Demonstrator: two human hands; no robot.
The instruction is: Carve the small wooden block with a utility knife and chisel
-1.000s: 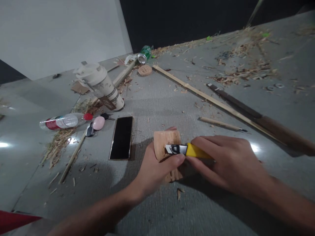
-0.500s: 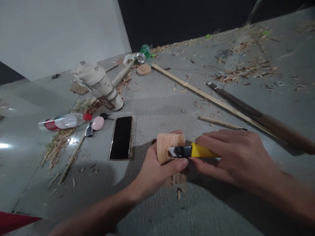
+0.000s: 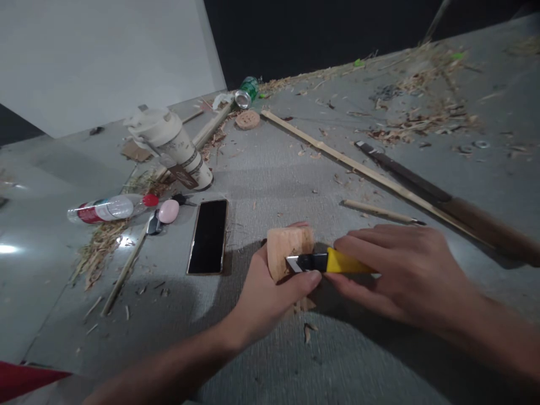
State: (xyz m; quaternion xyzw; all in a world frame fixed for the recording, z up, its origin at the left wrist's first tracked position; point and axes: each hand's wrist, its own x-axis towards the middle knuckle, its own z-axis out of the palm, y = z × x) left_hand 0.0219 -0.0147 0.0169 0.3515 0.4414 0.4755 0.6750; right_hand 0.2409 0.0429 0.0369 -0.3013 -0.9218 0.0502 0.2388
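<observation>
A pale block of wood (image 3: 283, 247) with a rounded side is gripped in my left hand (image 3: 270, 295), whose thumb lies along its lower right edge. My right hand (image 3: 396, 270) is closed round the yellow handle of a utility knife (image 3: 346, 261). The knife's metal blade points left and its tip touches the face of the wood. My left thumb tip is close under the black front of the knife. Small shavings (image 3: 307, 332) lie on the grey surface below the hands.
A phone (image 3: 207, 236) lies left of the hands. Farther left are a white cup (image 3: 181, 149) and a plastic bottle (image 3: 105, 209). A green can (image 3: 247, 93) lies at the back. At right are a bamboo strip (image 3: 358, 167), a thin stick (image 3: 375, 210) and a long dark tool (image 3: 422, 183).
The wood block has turned slightly in my left hand and moved a little left. The knife blade has shifted slightly left and down with it.
</observation>
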